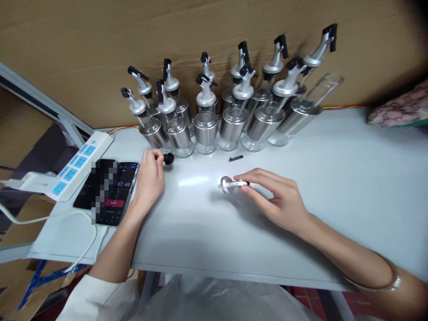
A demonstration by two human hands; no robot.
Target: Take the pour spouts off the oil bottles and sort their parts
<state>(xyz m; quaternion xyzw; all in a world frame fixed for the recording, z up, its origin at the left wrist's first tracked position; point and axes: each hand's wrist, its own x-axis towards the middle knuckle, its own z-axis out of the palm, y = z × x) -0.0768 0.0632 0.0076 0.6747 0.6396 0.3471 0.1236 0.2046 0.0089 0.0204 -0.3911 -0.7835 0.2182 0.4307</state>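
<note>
My left hand (151, 178) pinches a small black stopper (169, 158) at the foot of the left bottles. Between the thumb and fingers of my right hand (284, 200) is a silver pourer spout (229, 184), held sideways above the table with its round collar pointing left. A small black lever piece (236, 158) lies flat on the table behind the spout. Several glass bottles with steel sleeves stand in two rows, most topped with silver and black pourers, such as the front middle bottle (206, 129). At the right end, one bottle (301, 113) has a bare glass neck.
On the left of the grey-white table (200, 240) are a white power strip (80, 162), a phone (117, 196) with a lit timer, and white cables. Cardboard (100, 35) stands behind the bottles. A patterned cloth item (401, 107) sits at the right back.
</note>
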